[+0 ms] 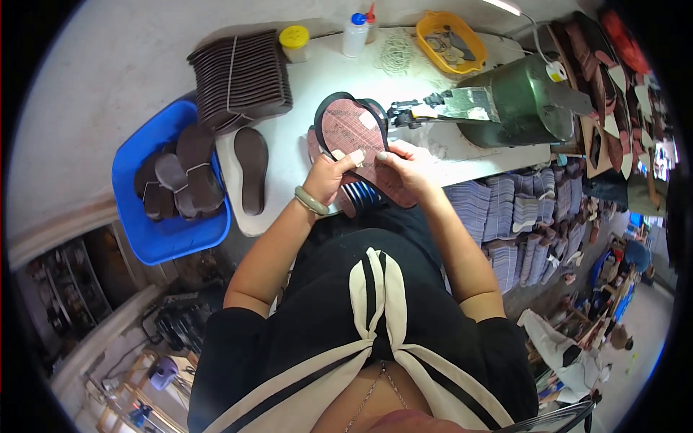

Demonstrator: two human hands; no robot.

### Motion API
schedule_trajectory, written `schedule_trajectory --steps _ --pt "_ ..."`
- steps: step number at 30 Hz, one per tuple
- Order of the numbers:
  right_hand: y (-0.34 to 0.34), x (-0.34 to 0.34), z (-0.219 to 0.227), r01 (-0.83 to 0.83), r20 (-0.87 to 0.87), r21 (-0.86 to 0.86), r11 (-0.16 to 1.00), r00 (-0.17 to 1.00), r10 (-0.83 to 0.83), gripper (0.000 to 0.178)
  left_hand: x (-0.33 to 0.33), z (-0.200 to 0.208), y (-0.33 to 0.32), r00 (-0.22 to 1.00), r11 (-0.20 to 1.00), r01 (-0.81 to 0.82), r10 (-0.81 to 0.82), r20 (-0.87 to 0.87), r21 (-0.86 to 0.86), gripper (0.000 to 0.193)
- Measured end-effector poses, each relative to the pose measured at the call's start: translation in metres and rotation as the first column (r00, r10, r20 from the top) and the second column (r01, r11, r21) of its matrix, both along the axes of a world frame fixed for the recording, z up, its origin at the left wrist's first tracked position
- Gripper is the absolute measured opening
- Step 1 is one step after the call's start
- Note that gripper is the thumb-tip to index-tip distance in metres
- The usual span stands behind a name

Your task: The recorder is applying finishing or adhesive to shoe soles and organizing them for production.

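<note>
A reddish-brown patterned shoe insole (346, 128) with a raised black rim is held up over the table's near edge. My left hand (328, 177) grips its left side with the thumb on top; white wrapping covers that thumb. My right hand (410, 172) is closed on the right edge, its thumb pressed on the face. A small pale patch sits near the top of the insole. Another black-rimmed edge shows behind it. More reddish insoles (346, 205) lie partly hidden under my hands. Just beyond stands the head of a green sewing machine (516, 101).
A strapped stack of dark soles (242, 79) stands back left, above a blue tub (133, 231) of bundled soles. One dark sole (252, 169) lies on the white table (317, 68). Farther off are bottles (354, 36), a yellow-lidded jar (294, 45) and a yellow basket (431, 59).
</note>
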State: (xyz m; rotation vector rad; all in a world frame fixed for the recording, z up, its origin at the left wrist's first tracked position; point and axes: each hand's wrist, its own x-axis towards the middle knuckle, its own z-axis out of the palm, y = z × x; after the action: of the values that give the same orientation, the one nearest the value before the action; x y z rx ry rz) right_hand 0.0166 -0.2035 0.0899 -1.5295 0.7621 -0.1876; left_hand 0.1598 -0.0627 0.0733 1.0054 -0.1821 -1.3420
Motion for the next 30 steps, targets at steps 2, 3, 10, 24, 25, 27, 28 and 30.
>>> schedule_trajectory --steps 2,3,10,24,25,27,28,30 --pt "0.01 0.002 0.007 0.197 0.079 -0.325 0.925 0.98 -0.181 0.017 -0.006 -0.003 -0.016 0.999 0.999 -0.01 0.011 -0.032 0.035 0.009" --pt "0.011 0.0 0.022 0.128 0.077 -0.622 0.772 0.992 -0.102 0.026 -0.01 0.003 -0.026 0.997 0.997 -0.033 0.038 -0.063 0.073 0.008" --pt "-0.016 -0.026 0.05 -0.319 -0.368 -0.731 0.603 0.929 0.046 0.08 -0.012 0.008 -0.077 0.996 0.997 -0.072 0.072 -0.056 0.008 0.01" --pt "-0.099 -0.072 -0.003 0.345 0.114 0.17 0.923 0.924 -0.366 0.043 -0.032 -0.042 -0.176 0.852 0.914 -0.406 0.379 0.361 0.001 0.026" --pt "-0.093 -0.076 -0.002 0.361 0.158 0.488 0.795 0.859 -0.487 0.043 -0.029 -0.037 -0.178 0.853 0.913 -0.408 0.379 0.359 0.006 0.026" --pt "-0.07 -0.075 0.009 0.327 -0.005 0.769 0.549 0.862 -0.507 0.045 -0.023 -0.031 -0.18 0.879 0.926 -0.372 0.331 0.342 0.06 0.027" --pt "-0.065 -0.074 0.008 0.125 0.095 0.805 0.58 0.938 -0.335 0.045 -0.021 -0.033 -0.182 0.88 0.919 -0.38 0.324 0.348 0.103 0.028" --pt "-0.059 -0.06 0.013 0.196 0.031 0.745 0.638 0.945 -0.326 0.036 -0.016 -0.035 -0.186 0.858 0.918 -0.386 0.321 0.402 0.088 0.03"
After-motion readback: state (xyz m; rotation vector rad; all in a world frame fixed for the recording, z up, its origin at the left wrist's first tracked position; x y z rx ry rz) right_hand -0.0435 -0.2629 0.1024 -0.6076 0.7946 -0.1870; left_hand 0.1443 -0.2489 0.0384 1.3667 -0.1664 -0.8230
